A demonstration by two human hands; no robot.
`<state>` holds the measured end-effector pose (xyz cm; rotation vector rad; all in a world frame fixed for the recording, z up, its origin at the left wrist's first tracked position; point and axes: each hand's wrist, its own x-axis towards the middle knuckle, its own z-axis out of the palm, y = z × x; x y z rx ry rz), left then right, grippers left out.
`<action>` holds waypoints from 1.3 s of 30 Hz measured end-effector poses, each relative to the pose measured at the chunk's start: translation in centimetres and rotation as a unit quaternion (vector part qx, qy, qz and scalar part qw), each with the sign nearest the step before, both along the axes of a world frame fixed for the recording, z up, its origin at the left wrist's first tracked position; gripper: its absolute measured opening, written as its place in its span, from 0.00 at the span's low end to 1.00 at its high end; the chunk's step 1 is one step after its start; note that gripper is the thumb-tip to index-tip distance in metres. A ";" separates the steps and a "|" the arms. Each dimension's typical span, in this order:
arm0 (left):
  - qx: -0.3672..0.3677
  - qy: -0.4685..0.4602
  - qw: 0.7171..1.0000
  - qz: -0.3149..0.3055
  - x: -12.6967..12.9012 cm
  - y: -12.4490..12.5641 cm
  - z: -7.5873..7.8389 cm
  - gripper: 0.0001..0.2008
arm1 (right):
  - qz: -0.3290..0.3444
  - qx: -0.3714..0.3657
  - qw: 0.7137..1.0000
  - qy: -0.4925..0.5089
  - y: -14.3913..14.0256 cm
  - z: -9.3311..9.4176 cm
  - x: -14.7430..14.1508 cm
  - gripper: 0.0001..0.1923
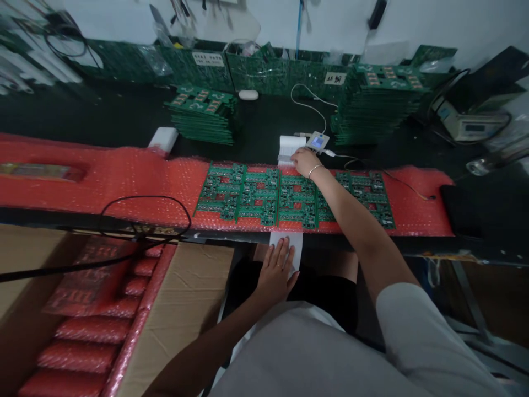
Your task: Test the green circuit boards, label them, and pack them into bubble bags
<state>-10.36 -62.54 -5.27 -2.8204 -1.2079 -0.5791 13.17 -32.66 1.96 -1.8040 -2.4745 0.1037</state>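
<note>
My left hand (278, 268) lies flat with fingers stretched out on a white paper strip (296, 241) at the table's front edge. Beyond the boards, my right hand (306, 161) has its fingers drawn together at the near right edge of a white paper pad or roll (291, 143). Whatever those fingertips pinch is too small to make out. Between my hands, several green circuit boards (258, 193) with mounted parts lie side by side on red bubble wrap (419, 207). My right forearm covers part of the boards.
Stacks of green boards stand at the back, one left (202, 118) and a taller one right (376, 107). A small device with a lit screen (317, 141) has a white cable. Lower left, a cardboard box (198, 275) holds red bubble-wrapped bundles (91, 331); a black cable (103, 264) crosses above it.
</note>
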 end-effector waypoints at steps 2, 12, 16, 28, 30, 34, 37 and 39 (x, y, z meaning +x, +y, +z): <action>0.004 -0.006 1.000 0.002 0.0 0.1 0.1 0.31 | -0.026 -0.025 0.999 -0.041 1.1 0.6 -0.5 0.22; 0.001 -0.025 1.000 0.005 -0.2 0.1 0.1 0.28 | -0.074 -0.022 0.992 -0.099 5.5 2.2 -0.5 0.22; -0.001 -0.034 0.999 0.001 -0.3 0.2 0.2 0.27 | -0.079 0.013 0.993 -0.084 5.9 1.6 0.1 0.19; -0.032 -0.017 0.999 -0.015 0.0 -0.7 -0.4 0.31 | 0.007 0.124 0.989 0.086 -5.7 6.0 0.3 0.15; -0.032 -0.018 0.999 -0.017 -0.1 -1.5 -0.3 0.31 | 0.032 0.146 0.979 0.139 -10.3 6.5 0.0 0.14; -0.016 -0.058 0.998 -0.020 -0.7 -1.4 0.3 0.27 | 0.071 0.156 0.955 0.242 -20.2 5.4 -1.3 0.10; 0.002 -0.075 0.997 -0.014 -1.2 0.6 0.9 0.28 | 0.056 0.114 0.953 0.277 -26.0 2.8 -2.4 0.11; -0.005 -0.051 0.998 -0.020 -1.3 2.0 0.9 0.29 | -0.004 0.011 0.965 0.263 -28.6 0.5 -3.1 0.14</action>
